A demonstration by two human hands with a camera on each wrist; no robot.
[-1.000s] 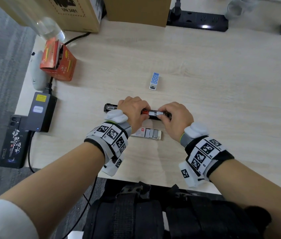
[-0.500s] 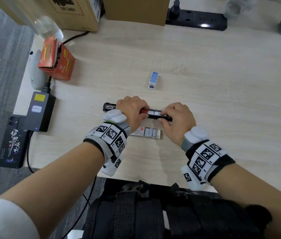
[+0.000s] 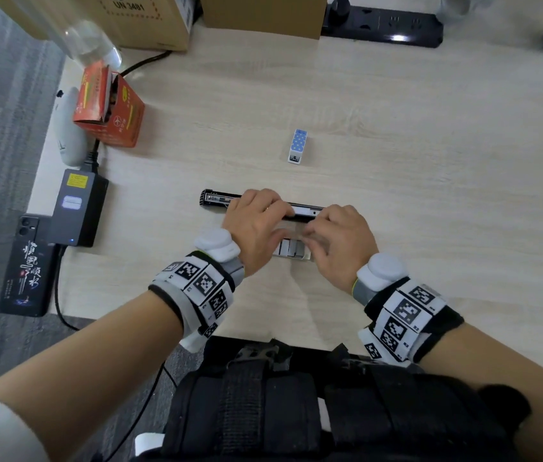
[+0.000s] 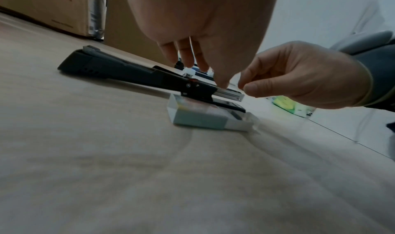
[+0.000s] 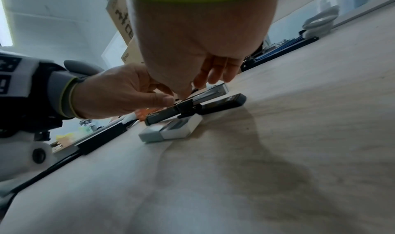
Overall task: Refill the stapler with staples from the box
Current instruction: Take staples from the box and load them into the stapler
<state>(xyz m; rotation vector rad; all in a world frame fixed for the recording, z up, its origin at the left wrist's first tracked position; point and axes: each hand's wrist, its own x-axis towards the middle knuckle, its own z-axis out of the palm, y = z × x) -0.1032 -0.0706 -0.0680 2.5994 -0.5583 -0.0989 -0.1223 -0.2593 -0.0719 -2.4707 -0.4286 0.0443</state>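
Two hands work over the opened stapler [image 3: 216, 199], flat on the tabletop [image 3: 430, 195] just behind the box [image 3: 291, 252]. To steady it for loading, the left hand [image 3: 256, 225] clasps it; the right hand [image 3: 340, 238] has its fingers [image 4: 254, 88] pinched narrow, contents indiscernible.

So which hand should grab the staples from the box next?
Probably the right hand: it hovers empty over the staple box, while the left hand holds the stapler steady.

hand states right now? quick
Left hand: fingers and thumb grip the stapler.
Right hand: fingers curled near thumb; cannot tell whether holding anything.
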